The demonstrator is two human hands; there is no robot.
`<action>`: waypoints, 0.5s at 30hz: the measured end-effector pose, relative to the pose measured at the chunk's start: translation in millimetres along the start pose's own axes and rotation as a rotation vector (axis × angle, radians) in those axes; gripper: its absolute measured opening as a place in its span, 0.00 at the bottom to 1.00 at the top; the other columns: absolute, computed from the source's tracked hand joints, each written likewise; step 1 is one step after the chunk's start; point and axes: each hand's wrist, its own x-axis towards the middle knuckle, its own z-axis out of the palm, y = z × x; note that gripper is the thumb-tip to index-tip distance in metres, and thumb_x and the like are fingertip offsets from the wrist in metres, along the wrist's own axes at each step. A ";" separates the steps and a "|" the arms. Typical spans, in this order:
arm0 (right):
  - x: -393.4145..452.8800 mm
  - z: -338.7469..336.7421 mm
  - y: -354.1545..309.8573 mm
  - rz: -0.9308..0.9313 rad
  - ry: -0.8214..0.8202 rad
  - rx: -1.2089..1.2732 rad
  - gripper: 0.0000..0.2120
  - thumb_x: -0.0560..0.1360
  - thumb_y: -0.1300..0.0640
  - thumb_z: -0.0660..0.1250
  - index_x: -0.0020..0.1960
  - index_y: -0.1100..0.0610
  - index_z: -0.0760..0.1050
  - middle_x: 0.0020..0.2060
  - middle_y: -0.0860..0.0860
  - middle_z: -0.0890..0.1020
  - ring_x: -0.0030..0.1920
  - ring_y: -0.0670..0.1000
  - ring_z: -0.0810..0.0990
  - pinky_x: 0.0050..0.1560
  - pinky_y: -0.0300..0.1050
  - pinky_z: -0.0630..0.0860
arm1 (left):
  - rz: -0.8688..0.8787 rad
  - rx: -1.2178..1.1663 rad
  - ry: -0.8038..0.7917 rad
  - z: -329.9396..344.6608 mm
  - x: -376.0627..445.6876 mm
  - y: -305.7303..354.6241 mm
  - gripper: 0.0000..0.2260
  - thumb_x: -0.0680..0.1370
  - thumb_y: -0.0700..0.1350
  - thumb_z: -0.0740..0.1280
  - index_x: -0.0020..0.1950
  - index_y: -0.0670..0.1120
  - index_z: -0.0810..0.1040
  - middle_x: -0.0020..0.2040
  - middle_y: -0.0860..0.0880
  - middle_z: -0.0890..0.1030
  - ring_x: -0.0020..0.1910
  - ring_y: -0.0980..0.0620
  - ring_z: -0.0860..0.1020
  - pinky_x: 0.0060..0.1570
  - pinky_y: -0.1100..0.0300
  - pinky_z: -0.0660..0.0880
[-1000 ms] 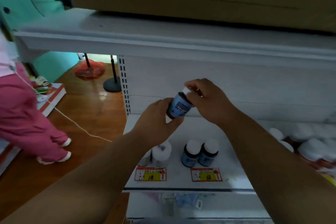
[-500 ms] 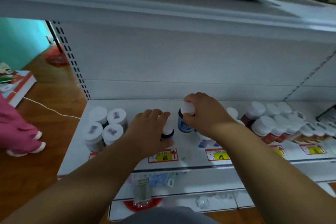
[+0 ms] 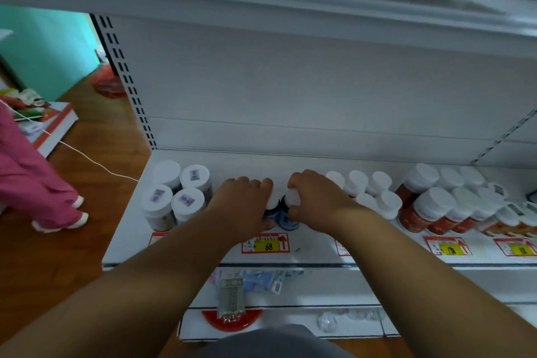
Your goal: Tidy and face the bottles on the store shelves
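Note:
Two small blue bottles with white caps stand side by side at the front of the white shelf (image 3: 308,253), above the yellow "68" price tag (image 3: 266,245). My left hand (image 3: 244,206) grips the left blue bottle (image 3: 271,206) from above, covering most of it. My right hand (image 3: 316,202) grips the right blue bottle (image 3: 287,216) by its cap. The two hands almost touch.
Several white-capped jars (image 3: 175,197) stand at the shelf's left end. More white-capped bottles (image 3: 369,189) and red-brown bottles (image 3: 430,209) fill the right side. A cardboard box sits on the shelf above. A person in pink (image 3: 35,183) stands on the wooden floor at left.
A second ago both hands held one blue bottle up in the air. It now stands on the shelf beside the other, my hands came down onto both, and my view swung right and down.

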 end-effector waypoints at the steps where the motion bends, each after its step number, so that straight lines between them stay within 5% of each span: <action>1: -0.2 0.5 -0.6 0.003 0.000 -0.002 0.18 0.73 0.55 0.69 0.60 0.57 0.70 0.54 0.53 0.71 0.52 0.54 0.74 0.52 0.49 0.74 | 0.004 -0.002 0.003 0.7 0.0 -0.6 0.25 0.74 0.63 0.63 0.61 0.48 0.65 0.56 0.47 0.78 0.53 0.45 0.75 0.49 0.53 0.69; 7: -2.4 6.7 -7.6 0.070 0.009 0.015 0.14 0.73 0.56 0.67 0.57 0.58 0.70 0.50 0.52 0.69 0.51 0.55 0.74 0.50 0.48 0.73 | 0.037 -0.011 0.006 4.0 0.1 -2.4 0.25 0.74 0.64 0.62 0.61 0.49 0.64 0.56 0.47 0.77 0.52 0.46 0.75 0.49 0.52 0.70; 11: -11.3 5.5 -12.2 0.137 0.054 0.014 0.25 0.76 0.53 0.65 0.70 0.57 0.65 0.64 0.54 0.68 0.63 0.56 0.71 0.62 0.50 0.71 | 0.039 -0.046 0.066 4.4 -5.3 -4.6 0.31 0.74 0.66 0.61 0.69 0.48 0.63 0.62 0.48 0.73 0.58 0.46 0.72 0.58 0.51 0.69; 15: -36.2 7.1 -15.8 0.114 0.312 0.026 0.26 0.77 0.52 0.64 0.72 0.55 0.64 0.68 0.53 0.68 0.65 0.55 0.71 0.61 0.47 0.71 | 0.076 -0.084 0.282 -6.0 -13.9 -4.6 0.30 0.71 0.63 0.66 0.65 0.44 0.71 0.58 0.44 0.77 0.54 0.43 0.75 0.56 0.47 0.71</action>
